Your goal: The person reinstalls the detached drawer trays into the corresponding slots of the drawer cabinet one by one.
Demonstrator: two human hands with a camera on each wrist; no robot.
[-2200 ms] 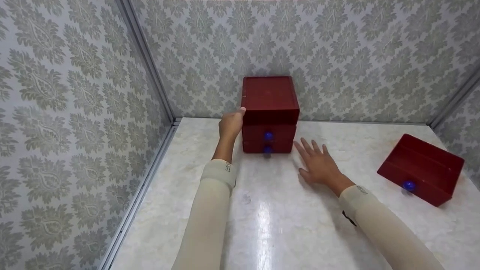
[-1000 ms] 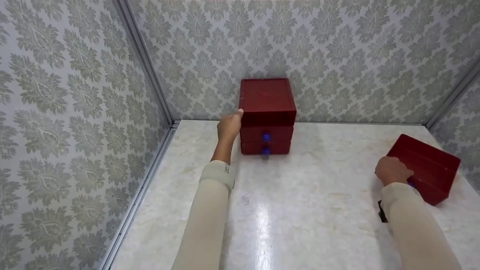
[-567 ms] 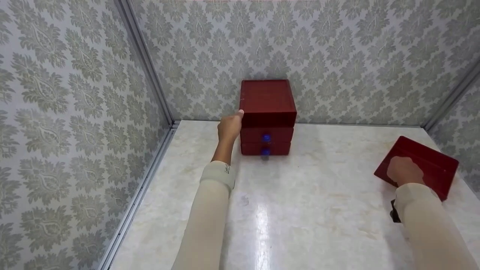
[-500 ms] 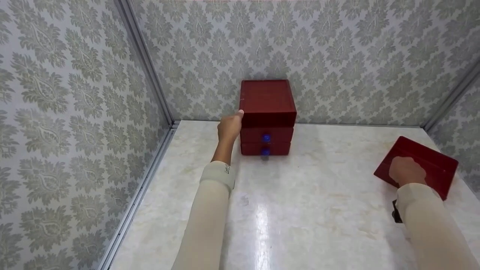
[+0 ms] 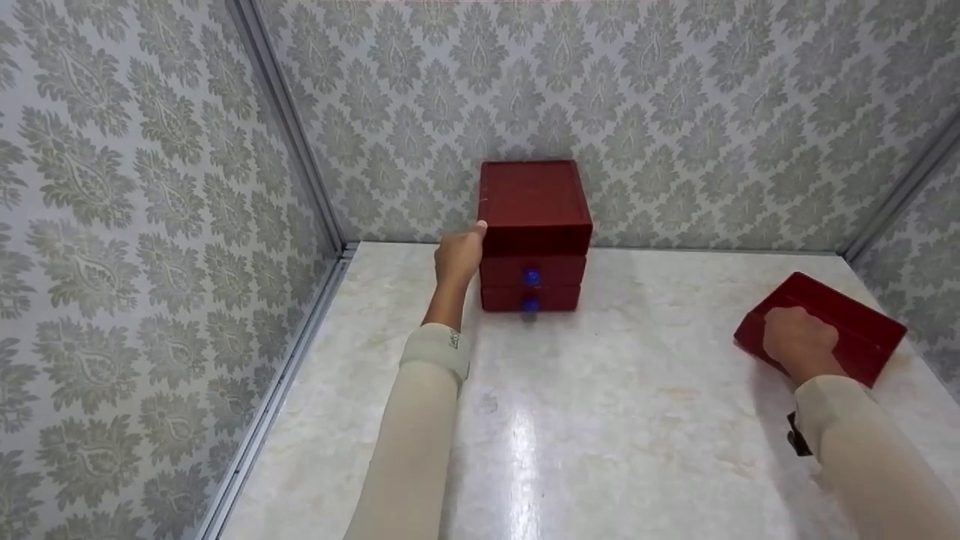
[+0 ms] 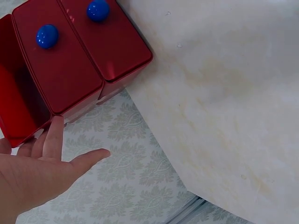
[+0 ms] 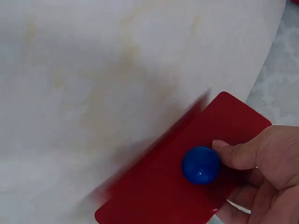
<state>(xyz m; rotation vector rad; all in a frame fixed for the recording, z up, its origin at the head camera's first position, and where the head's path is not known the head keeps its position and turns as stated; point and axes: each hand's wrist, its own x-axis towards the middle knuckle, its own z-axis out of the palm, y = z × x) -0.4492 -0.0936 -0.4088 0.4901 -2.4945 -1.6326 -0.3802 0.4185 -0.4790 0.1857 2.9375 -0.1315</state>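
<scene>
A dark red drawer cabinet (image 5: 532, 195) stands against the back wall. Its top slot is open-fronted; two closed drawers below carry blue knobs. My left hand (image 5: 459, 255) rests against the cabinet's left side near the top front corner, its fingers extended along that side in the left wrist view. At the right, my right hand (image 5: 799, 341) holds a loose red drawer (image 5: 862, 330) by its front panel. In the right wrist view, the thumb presses the front beside the blue knob (image 7: 201, 164), with the other fingers beyond the panel's edge. The drawer looks tilted; table contact is unclear.
The pale marbled table (image 5: 600, 420) is bounded by patterned walls at the left, back and right. A metal rail (image 5: 277, 405) runs along its left edge. Bare tabletop lies between the cabinet and the loose drawer.
My right hand has gone from beside the cabinet to the loose drawer and gripped its front. The drawer has since shifted slightly left and tilted. The left hand stays at the cabinet.
</scene>
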